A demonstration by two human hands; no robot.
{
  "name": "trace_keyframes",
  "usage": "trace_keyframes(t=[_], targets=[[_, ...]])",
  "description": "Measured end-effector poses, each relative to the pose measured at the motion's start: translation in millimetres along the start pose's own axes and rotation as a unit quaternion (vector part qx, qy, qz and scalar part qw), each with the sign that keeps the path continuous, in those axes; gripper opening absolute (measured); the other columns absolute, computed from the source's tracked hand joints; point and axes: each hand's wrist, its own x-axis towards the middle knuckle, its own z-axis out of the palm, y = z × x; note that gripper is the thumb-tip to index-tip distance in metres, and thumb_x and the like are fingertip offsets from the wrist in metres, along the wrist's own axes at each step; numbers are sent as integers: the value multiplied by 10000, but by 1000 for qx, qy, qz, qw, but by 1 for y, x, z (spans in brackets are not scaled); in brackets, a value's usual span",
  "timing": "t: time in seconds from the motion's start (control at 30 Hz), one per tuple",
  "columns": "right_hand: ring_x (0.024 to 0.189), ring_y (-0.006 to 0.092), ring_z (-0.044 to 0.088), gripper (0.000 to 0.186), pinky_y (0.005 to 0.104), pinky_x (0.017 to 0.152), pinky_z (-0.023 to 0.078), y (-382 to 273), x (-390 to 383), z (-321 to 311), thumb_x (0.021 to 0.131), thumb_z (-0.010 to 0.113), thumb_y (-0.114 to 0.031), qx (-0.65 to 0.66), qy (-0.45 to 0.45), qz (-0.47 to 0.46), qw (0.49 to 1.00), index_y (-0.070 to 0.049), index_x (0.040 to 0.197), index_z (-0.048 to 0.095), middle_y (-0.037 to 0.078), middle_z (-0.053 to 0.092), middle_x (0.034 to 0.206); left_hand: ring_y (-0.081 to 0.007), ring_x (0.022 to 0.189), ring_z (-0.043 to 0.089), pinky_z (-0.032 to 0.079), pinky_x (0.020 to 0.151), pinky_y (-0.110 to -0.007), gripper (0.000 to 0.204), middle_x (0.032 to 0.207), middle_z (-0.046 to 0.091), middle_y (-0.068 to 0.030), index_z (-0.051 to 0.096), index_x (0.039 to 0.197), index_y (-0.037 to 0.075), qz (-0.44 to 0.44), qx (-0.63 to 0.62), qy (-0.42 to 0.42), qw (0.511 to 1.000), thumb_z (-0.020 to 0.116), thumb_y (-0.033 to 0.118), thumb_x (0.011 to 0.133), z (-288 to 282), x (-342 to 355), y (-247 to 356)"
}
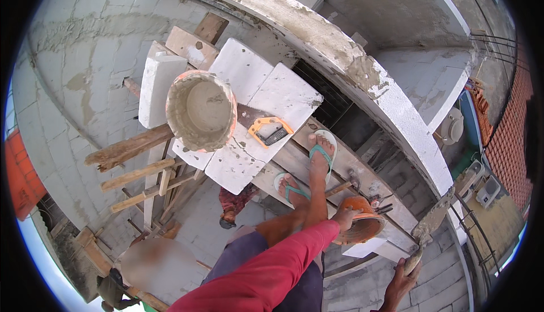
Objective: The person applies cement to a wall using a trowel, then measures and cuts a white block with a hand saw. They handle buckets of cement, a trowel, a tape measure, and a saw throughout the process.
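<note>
My left hand (343, 219), in a red sleeve, grips the rim of a small orange bucket (366, 230) on the plank scaffold. My right hand (406, 275) is closed on the handle of a mortar-coated trowel (430, 221), whose blade reaches the edge of the white block wall. Beside the small bucket lie a hammer (340, 187) and small tools (382, 206). A large mortar bucket (201, 113) rests on white blocks (238, 170), with an orange-handled saw (270, 131) next to it. My sandalled feet stand on the boards, above the small bucket in the picture.
A curved block wall (413, 142) with rebar (479, 238) runs along the right, beside an opening with a dark grille (314, 88). Loose timbers (124, 145) jut out at left. A person in a checked top (229, 204) is below the scaffold, another person (113, 289) at lower left.
</note>
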Motion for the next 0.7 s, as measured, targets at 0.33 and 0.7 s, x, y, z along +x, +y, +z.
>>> trace_keyframes(t=[0.33,0.7], targets=[[788,168,535,306,328,677,483,-15,-14,38,989,670,-244,22,-77,-9,997,19,1098,556,65,546,883,-401,1305,563,446,1092,-505,606,1401,580,-252,476,1512,102,-49,-3,36,998,531,30,912,-8,10,-31],[742,153,526,325,323,636,470,-141,-59,7,980,703,-240,130,-174,-85,972,32,1081,556,70,553,885,-395,1264,597,421,1113,-480,595,1370,608,-252,502,1461,21,83,-107,177,975,662,216,923,-164,-174,47]])
